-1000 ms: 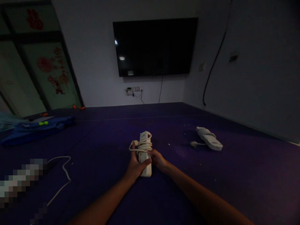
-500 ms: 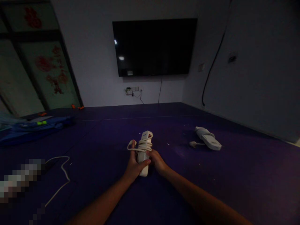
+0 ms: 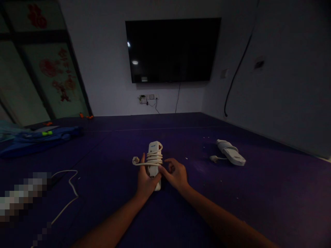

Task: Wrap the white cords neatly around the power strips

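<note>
A white power strip (image 3: pixel 153 148) is held lengthwise in front of me, its white cord (image 3: pixel 154 158) wound several times around the middle. My left hand (image 3: pixel 148 179) grips the strip from the left, thumb across its lower face. The plug (image 3: pixel 136 160) sticks out left of that hand on a short length of cord. On the right side, my right hand (image 3: pixel 177 174) has its thumb tip at the strip's edge by the lowest turns. Its index finger is bent and apart from the thumb, with nothing visible between them.
A second white power strip (image 3: pixel 234 156) with a wrapped cord lies on the purple floor (image 3: pixel 191 213) to the right. At left are a pixelated object (image 3: pixel 24 194), a loose white cord (image 3: pixel 73 186) and blue fabric (image 3: pixel 38 141). A television (image 3: pixel 173 51) hangs on the far wall.
The strip and my left hand have shifted slightly left and up, with the strip's face turned more toward me. My right hand's fingers have come away from the strip and spread apart.
</note>
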`<act>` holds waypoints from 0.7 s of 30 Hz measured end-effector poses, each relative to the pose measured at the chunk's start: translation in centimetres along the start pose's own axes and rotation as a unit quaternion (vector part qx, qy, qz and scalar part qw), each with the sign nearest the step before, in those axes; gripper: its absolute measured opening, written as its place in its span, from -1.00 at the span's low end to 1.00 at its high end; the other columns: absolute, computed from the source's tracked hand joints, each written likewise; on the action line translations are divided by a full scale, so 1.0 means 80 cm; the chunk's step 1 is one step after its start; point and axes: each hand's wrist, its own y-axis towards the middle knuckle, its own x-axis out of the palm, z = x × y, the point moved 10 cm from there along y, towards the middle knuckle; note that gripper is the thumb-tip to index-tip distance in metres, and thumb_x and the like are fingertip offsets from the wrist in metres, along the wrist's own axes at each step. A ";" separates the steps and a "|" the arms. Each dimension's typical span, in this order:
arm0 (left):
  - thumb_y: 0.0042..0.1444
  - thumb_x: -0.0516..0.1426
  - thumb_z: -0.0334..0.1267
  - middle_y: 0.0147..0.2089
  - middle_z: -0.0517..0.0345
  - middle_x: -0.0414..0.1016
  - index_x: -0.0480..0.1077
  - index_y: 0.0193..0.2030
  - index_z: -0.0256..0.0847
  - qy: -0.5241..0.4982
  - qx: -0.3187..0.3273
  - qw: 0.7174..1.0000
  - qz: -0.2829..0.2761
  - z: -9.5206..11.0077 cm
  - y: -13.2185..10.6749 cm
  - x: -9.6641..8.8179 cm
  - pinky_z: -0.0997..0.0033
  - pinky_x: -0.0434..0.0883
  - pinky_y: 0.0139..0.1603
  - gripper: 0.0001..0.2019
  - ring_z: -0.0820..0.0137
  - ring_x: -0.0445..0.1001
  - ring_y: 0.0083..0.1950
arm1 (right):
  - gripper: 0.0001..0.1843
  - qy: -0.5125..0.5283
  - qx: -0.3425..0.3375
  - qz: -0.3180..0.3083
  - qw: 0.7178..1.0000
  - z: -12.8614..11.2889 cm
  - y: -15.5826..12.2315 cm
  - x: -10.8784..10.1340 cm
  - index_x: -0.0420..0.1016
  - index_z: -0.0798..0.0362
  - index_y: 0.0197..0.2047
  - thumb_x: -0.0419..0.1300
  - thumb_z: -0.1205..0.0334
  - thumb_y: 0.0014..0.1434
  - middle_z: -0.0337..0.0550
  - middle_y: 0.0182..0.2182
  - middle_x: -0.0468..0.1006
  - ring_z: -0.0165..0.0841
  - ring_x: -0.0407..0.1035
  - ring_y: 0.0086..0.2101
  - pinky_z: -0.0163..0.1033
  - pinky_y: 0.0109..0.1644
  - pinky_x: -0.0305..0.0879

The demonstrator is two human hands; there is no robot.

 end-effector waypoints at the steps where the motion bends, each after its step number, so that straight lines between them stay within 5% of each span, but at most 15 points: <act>1: -0.11 0.25 -0.23 0.12 -0.11 0.35 -0.19 0.34 -0.17 0.021 0.016 1.000 -0.003 0.004 0.001 -0.001 0.14 0.33 0.07 -0.07 0.16 0.41 0.06 | -0.61 -0.024 -0.032 0.029 0.999 -0.012 -0.001 -0.009 0.50 0.10 -0.25 0.23 -0.05 0.00 -0.26 -0.62 0.38 -0.44 0.25 -0.60 -0.34 -0.52 0.16; 6: -0.08 0.22 -0.25 0.17 -0.15 0.31 -0.24 0.36 -0.21 0.122 0.134 0.983 -0.041 0.027 0.001 0.005 0.09 0.24 0.17 -0.07 0.15 0.33 0.16 | -0.69 -0.063 -0.238 0.045 0.968 -0.072 -0.022 -0.010 0.45 -0.01 -0.05 0.18 0.17 0.11 -0.07 -0.22 0.52 -0.35 0.43 -0.27 -0.32 -0.26 0.36; 12: -0.10 0.22 -0.24 0.25 -0.16 0.21 -0.06 0.33 -0.21 0.192 0.172 0.965 -0.053 0.031 -0.005 0.014 0.08 0.25 0.16 -0.16 0.09 0.28 0.19 | -0.74 -0.084 -0.348 0.070 0.931 -0.090 -0.046 -0.009 0.49 -0.04 -0.12 0.13 0.36 0.12 -0.10 -0.27 0.54 -0.35 0.45 -0.29 -0.29 -0.23 0.40; 17: -0.14 0.24 -0.21 0.13 -0.09 0.36 -0.14 0.34 -0.13 0.141 0.107 0.983 -0.046 0.028 -0.004 0.014 0.10 0.36 0.03 -0.08 0.14 0.43 0.03 | -0.81 0.039 -0.256 0.094 0.961 -0.077 -0.030 -0.026 0.48 0.00 -0.22 0.12 0.38 0.10 -0.07 -0.23 0.51 -0.34 0.43 -0.23 -0.25 -0.18 0.40; 21: -0.12 0.24 -0.23 0.09 -0.12 0.39 -0.20 0.34 -0.20 0.053 0.089 0.994 -0.033 0.028 -0.001 0.012 0.15 0.36 0.04 -0.06 0.18 0.43 0.03 | -0.86 0.163 -0.046 0.160 0.973 -0.021 -0.005 -0.043 0.47 0.05 -0.35 0.10 0.23 0.13 -0.10 -0.34 0.51 -0.33 0.43 -0.34 -0.24 -0.31 0.38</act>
